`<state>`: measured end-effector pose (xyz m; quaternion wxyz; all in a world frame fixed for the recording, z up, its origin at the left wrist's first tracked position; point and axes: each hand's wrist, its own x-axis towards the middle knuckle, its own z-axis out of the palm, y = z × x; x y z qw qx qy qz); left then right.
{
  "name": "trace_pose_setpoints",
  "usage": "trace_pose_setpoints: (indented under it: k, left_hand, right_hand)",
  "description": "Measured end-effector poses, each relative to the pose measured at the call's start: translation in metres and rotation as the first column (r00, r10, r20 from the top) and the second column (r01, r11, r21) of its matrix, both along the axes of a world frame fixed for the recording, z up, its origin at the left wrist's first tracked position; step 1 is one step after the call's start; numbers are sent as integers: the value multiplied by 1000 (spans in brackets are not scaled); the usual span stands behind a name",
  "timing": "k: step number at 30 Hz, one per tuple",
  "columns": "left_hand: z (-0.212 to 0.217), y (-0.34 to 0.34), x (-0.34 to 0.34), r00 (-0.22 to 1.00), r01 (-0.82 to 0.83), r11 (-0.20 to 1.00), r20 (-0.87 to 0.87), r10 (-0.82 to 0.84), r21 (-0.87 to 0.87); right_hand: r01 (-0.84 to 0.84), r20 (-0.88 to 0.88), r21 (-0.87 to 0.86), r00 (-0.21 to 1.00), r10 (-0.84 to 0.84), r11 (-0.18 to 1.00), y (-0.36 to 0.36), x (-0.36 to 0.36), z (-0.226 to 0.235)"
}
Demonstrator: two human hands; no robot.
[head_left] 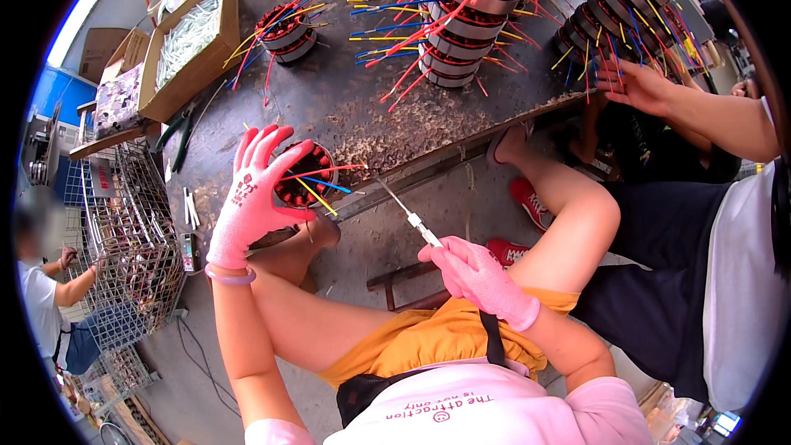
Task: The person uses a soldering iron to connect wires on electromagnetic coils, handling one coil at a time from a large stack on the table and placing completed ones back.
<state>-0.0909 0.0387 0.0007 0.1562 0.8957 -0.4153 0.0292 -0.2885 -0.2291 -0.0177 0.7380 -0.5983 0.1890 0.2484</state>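
My left hand (pixel 250 198), in a pink glove, reaches around a wound stator (pixel 292 191) at the table's near edge. Its thumb and forefinger lie on either side of the stator, the other fingers stretched upward. Red, blue and yellow wires (pixel 328 183) stick out of the stator to the right. In my right hand (pixel 476 274), also gloved in pink, is a slim tool (pixel 415 221) with a white handle and a thin metal shaft. The shaft points up and left, its tip close to the red wire's end.
Another stator (pixel 286 35) sits farther back on the dark table (pixel 247 128). Tall stator stacks (pixel 465 25) with jutting wires stand behind. At left are a box of white sleeves (pixel 188 37), pliers (pixel 183 133) and a wire basket (pixel 136 239). A co-worker's hand (pixel 638 86) is at right.
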Motion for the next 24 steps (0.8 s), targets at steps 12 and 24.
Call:
trace_pose_setpoints:
  k: [12,24]
  left_hand:
    - [-3,2,3,1000,10,1000,-28,-10,-2]
    - [-4,2,3,999,4,1000,-35,-5,-26]
  right_hand:
    - [1,-6,3,1000,-1,1000,4,3,0]
    - [5,-7,2,1000,-5,1000,2,0,2]
